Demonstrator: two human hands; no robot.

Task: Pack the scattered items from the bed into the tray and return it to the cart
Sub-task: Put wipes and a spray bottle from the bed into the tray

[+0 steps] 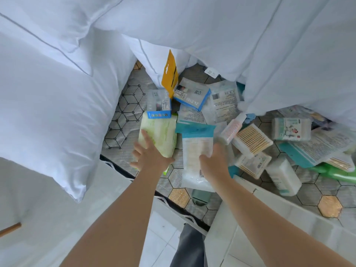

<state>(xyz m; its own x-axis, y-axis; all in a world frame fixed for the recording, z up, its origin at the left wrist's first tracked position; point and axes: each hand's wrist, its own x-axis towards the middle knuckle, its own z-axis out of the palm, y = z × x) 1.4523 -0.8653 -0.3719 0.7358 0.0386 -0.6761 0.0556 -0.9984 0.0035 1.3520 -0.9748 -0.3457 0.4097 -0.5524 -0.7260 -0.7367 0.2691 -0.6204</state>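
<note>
Several toiletry items lie scattered on the hexagon-patterned mattress (181,197). My left hand (150,155) is spread flat, fingers apart, on a pale green pack of wipes (161,132). My right hand (213,160) grips the right edge of a clear packet with a teal header (194,147), thumb on top. Beyond them lie two blue-and-white boxes (159,105) (192,94) and a yellow card (169,74). To the right are a small white bottle (231,130) and boxes of cotton swabs (252,139). The rim of a white tray (289,209) shows under my right forearm.
White pillows (48,112) crowd the left and a white duvet (250,35) hangs over the far side, hiding part of the pile. More packets, a round swab tub (290,129) and a green item (335,172) lie at right. Tiled floor (159,237) lies below the mattress edge.
</note>
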